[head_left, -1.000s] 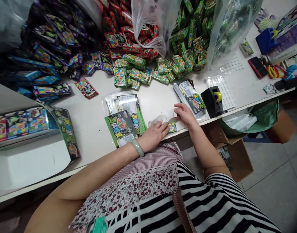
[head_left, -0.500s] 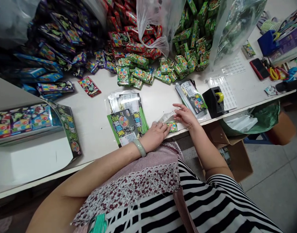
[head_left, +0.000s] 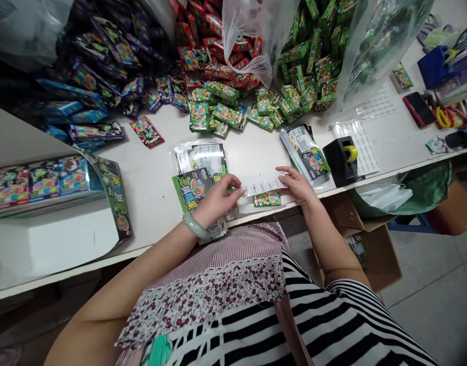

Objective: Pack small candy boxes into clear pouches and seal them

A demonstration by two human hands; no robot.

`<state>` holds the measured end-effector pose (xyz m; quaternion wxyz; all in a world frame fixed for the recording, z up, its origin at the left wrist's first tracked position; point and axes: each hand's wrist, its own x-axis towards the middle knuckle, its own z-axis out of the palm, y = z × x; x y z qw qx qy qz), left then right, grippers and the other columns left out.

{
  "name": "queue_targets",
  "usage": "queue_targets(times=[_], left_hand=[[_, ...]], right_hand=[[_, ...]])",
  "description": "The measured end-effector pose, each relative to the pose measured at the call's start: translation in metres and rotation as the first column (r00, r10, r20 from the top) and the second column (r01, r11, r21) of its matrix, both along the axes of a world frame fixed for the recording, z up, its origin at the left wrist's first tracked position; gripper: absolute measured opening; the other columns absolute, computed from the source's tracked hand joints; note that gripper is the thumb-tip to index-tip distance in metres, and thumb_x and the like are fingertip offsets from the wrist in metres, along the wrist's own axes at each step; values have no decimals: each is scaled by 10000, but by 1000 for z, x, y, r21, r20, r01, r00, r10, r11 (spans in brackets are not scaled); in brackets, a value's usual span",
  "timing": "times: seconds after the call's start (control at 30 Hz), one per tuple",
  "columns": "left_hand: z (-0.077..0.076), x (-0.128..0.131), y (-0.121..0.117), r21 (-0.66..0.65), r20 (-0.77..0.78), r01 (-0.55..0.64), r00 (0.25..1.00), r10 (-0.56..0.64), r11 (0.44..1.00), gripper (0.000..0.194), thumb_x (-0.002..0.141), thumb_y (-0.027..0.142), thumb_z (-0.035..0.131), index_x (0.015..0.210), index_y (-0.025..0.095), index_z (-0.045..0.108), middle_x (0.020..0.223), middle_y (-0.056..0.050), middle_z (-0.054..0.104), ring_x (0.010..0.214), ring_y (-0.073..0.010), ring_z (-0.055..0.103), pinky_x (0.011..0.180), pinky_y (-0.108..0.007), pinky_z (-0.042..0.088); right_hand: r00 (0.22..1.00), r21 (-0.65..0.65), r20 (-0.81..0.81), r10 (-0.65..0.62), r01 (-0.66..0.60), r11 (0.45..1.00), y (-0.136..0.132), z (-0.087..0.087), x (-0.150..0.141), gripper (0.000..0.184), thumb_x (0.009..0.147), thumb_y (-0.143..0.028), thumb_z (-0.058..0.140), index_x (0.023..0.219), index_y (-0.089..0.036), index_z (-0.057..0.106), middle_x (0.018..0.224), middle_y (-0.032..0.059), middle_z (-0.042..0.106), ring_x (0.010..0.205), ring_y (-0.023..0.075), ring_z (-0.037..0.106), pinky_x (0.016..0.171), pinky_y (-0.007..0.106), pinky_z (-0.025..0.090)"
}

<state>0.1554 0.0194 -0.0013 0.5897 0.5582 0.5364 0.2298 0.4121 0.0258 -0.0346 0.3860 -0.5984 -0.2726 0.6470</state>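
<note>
I hold a white strip of small printed stickers [head_left: 262, 183] flat above the table's near edge. My left hand [head_left: 218, 201], with a green bangle on the wrist, pinches the strip's left end. My right hand [head_left: 297, 183] pinches its right end. A small green candy pack [head_left: 267, 199] lies just under the strip. Green printed display cards [head_left: 193, 189] lie by my left hand, beside a stack of clear sleeves [head_left: 201, 155].
Heaps of blue [head_left: 92, 76], red [head_left: 206, 46] and green [head_left: 310, 61] candy packs fill the far side, some in clear bags. A black tape dispenser [head_left: 342, 160] stands right of my hands. An open display box [head_left: 46, 188] sits at left. A phone [head_left: 419, 109] and scissors [head_left: 443, 117] lie far right.
My left hand lifted off the small green pack and took the sticker strip's left end; the strip now stretches between both hands. The view shifted slightly.
</note>
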Motion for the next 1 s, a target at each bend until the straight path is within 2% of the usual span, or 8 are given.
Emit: queue_targets(times=[0.07, 0.13, 0.33, 0.43, 0.53, 0.63, 0.8, 1.0], left_hand=[[0, 9, 1, -164, 96, -11, 995, 27, 986, 223, 818, 294, 646, 942, 219, 477, 837, 6, 593, 479, -97, 538, 413, -221, 369], [-3, 19, 1, -204, 130, -77, 986, 105, 976, 218, 801, 267, 652, 918, 217, 474, 751, 33, 563, 449, -84, 499, 407, -209, 340], [-22, 38, 8, -27, 70, -275, 958, 277, 961, 192, 683, 119, 671, 849, 178, 594, 806, 13, 589, 668, -109, 533, 600, -228, 436], [-28, 39, 9, -12, 84, -316, 945, 315, 949, 235, 676, 119, 671, 900, 172, 622, 882, -11, 629, 795, -142, 571, 688, -254, 473], [-30, 39, 8, -13, 86, -326, 941, 326, 945, 286, 701, 156, 675, 984, 165, 640, 945, -38, 660, 843, -160, 590, 725, -277, 495], [-27, 37, 10, 68, 3, -260, 966, 260, 963, 398, 716, 178, 686, 1111, 153, 654, 989, -58, 680, 819, -161, 594, 742, -298, 501], [-10, 30, 23, 285, -291, -14, 952, 100, 959, 288, 801, 262, 655, 1068, 177, 722, 870, -35, 702, 761, -179, 595, 784, -325, 490], [-5, 25, 41, 391, -446, 197, 895, -3, 899, 147, 832, 286, 629, 862, 177, 724, 908, -62, 606, 870, -212, 578, 857, -361, 472]], right_hand=[[1000, -3, -1, -5, 5, 1000, -1, -1, 0, 409, 586, -299, 779, 975, -254, 660, 703, -51, 607, 685, 138, 590, 574, 260, 553], [1000, 8, -7, 2, -2, 1000, -2, -1, 0, 424, 568, -318, 798, 964, -255, 661, 718, -42, 621, 697, 146, 590, 594, 272, 555], [995, 109, 58, 77, -83, 991, -8, -4, 3, 522, 515, -336, 853, 997, -252, 671, 868, -16, 648, 736, 142, 584, 655, 282, 548], [983, 159, 167, 75, -102, 982, -10, -11, 3, 500, 540, -383, 836, 993, -241, 679, 785, -31, 589, 641, 112, 514, 598, 267, 513], [966, 178, 257, 35, -83, 981, -12, -18, 4, 468, 579, -424, 807, 989, -225, 699, 636, -71, 439, 560, 93, 415, 572, 272, 494], [961, 178, 278, -1, -51, 983, -14, -19, 5, 464, 585, -433, 806, 983, -210, 716, 598, -76, 409, 564, 103, 427, 588, 286, 496], [985, 249, 169, 24, -66, 966, -13, -16, 7, 483, 565, -405, 828, 990, -219, 695, 865, 8, 660, 774, 159, 601, 738, 318, 529], [921, 290, 390, -13, -110, 951, -8, -22, 6, 336, 717, -466, 722, 937, -212, 720, 657, -27, 554, 607, 136, 491, 608, 297, 458]])
